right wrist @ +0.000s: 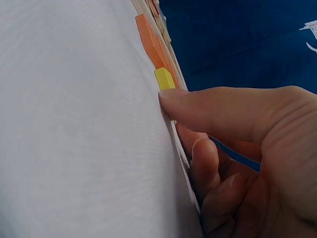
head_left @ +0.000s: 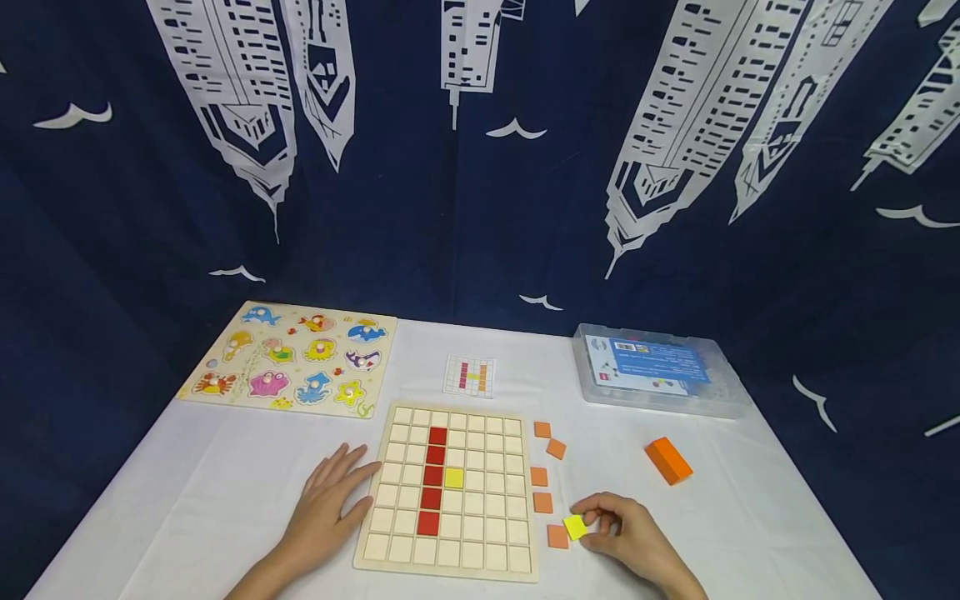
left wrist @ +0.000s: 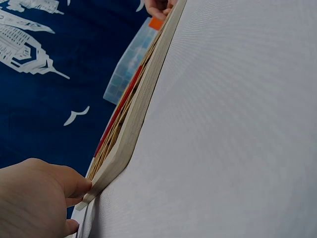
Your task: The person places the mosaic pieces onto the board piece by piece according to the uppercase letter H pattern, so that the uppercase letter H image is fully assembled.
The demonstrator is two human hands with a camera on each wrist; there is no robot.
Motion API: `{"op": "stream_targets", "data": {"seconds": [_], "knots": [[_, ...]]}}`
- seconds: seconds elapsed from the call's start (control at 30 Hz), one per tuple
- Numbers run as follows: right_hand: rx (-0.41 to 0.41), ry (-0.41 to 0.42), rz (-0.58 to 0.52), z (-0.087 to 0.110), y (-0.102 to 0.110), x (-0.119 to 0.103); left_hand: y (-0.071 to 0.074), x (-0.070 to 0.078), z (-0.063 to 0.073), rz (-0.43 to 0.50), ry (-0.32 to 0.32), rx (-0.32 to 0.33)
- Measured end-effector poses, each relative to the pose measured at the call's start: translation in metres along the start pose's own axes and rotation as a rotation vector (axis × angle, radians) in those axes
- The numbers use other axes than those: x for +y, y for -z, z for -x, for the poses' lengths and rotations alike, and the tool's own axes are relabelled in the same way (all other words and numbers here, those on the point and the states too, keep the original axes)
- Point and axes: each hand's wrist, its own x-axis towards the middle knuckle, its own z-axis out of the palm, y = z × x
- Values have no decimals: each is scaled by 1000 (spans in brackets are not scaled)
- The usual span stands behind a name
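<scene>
A wooden grid board [head_left: 388, 560] lies on the table, with a column of several red tiles [head_left: 432, 476] and one yellow tile [head_left: 453, 477] set in its squares. My left hand [head_left: 324, 508] rests along the board's left edge, fingers extended and touching the rim. In the left wrist view, the fingertips meet the board's corner. Between thumb and fingers, my right hand [head_left: 628, 537] pinches a second yellow tile [head_left: 575, 527], just right of the board. That held tile [right wrist: 164, 79] also shows in the right wrist view, beside an orange tile [head_left: 557, 536]. Several orange tiles line the board's right side.
Behind the board lies a small pattern card [head_left: 469, 377]. A sea-animal peg puzzle [head_left: 292, 358] is at the back left, a clear plastic box [head_left: 658, 371] at the back right. An orange block [head_left: 669, 461] sits right of the tiles. A dark blue curtain [head_left: 450, 217] hangs behind.
</scene>
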Motion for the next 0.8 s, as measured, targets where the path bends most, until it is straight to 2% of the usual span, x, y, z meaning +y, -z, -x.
{"op": "stream_targets", "data": {"seconds": [0.17, 0.4, 0.53, 0.8], "knots": [[25, -3, 25, 0, -2, -2, 0, -1, 0, 0, 1, -2], [147, -53, 107, -2, -3, -7, 0, -1, 0, 6, -1, -2], [203, -45, 133, -6, 1, -14, -1, -2, 0, 2, -9, 15], [201, 17, 173, -24, 6, -38, -2, -3, 1, -3, -20, 15]]}}
